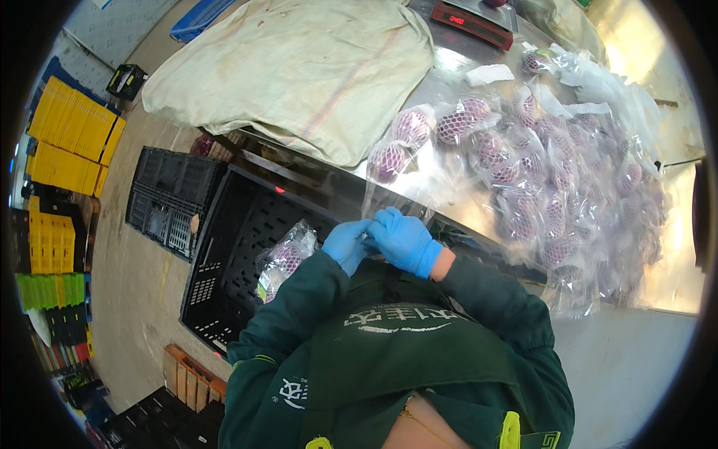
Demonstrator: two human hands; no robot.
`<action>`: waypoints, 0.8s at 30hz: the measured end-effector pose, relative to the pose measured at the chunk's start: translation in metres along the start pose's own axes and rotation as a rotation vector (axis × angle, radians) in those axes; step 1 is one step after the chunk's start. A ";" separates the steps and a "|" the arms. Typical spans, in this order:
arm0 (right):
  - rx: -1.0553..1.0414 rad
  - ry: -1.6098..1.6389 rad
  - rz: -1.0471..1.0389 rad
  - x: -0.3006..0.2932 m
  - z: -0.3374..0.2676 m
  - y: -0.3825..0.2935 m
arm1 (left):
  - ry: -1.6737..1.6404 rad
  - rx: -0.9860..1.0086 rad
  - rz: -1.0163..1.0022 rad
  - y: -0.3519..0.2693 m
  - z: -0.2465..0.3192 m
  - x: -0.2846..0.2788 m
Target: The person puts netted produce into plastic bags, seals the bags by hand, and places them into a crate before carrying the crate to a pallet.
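Both my hands wear blue disposable gloves and meet at the table's front edge. My left hand (345, 241) and my right hand (406, 241) pinch the gathered neck of a clear plastic bag (374, 193). Two round purple produce items, like red onions, in white foam nets (387, 160) sit in that bag on the metal table (443, 193). Fingertips and bag neck partly hide each other. Below my left forearm, a black plastic crate (241, 264) holds a bagged purple item (289, 255) with a label on its wrapping.
Many similar netted, bagged items (555, 163) pile up on the table's right. A pale woven sack (291, 73) covers its left part. A red digital scale (471, 22) stands at the back. Stacked black crates (174, 196), yellow crates (73, 123) and a wooden pallet (193, 379) occupy the floor.
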State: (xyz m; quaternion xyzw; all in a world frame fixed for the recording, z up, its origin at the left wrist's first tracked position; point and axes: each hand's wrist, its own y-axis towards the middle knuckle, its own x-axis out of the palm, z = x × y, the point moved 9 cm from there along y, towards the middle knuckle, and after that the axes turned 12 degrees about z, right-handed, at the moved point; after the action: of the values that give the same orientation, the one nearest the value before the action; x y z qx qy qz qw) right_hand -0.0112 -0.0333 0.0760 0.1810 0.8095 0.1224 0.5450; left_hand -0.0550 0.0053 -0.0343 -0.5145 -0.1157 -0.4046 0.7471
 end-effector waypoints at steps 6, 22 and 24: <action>0.336 0.004 -0.104 -0.039 0.043 -0.112 | 0.057 0.107 0.041 -0.015 0.028 -0.002; -0.178 -0.336 -0.153 -0.060 0.116 0.011 | 0.294 0.637 -0.005 0.014 0.111 -0.046; -0.112 -0.101 -0.139 -0.062 0.119 0.023 | 0.046 0.407 -0.011 0.013 0.116 -0.060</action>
State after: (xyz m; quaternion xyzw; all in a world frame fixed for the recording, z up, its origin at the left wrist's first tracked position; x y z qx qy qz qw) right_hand 0.1242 -0.0391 0.0926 0.0997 0.7834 0.1200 0.6016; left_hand -0.0567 0.1362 -0.0271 -0.3428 -0.1810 -0.3883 0.8360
